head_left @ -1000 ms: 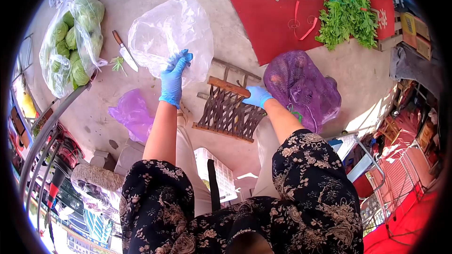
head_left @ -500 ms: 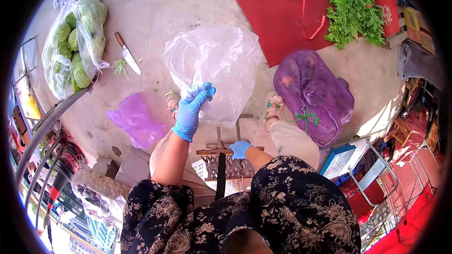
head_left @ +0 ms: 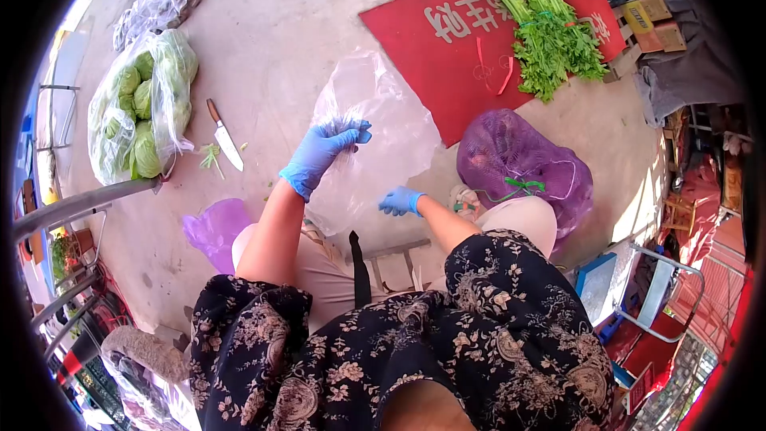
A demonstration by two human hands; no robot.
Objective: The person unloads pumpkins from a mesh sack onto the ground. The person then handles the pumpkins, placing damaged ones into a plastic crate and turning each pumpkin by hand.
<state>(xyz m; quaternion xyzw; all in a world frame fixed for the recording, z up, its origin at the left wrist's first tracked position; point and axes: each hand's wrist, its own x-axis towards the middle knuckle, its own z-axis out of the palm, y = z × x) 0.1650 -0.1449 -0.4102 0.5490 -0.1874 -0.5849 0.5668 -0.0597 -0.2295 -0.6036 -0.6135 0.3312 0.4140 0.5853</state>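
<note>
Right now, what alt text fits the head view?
A blue-gloved left hand grips a clear plastic bag; the gloved right hand, nothing visible in it, hovers nearby. On the pale floor lie bagged cabbages, a knife, a purple mesh sack, and celery on a red sheet.

"What sort of place?"
"Probably a vegetable market: round green cabbages (head_left: 145, 153) left of the blue-gloved left hand (head_left: 319, 156)."
"And to its right?"
"Leafy green celery bundles (head_left: 550, 52) on flat red printed sheeting (head_left: 427, 72)."

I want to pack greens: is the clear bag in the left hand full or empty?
Empty: the clear bag in the left hand is see-through, with nothing showing inside.
</note>
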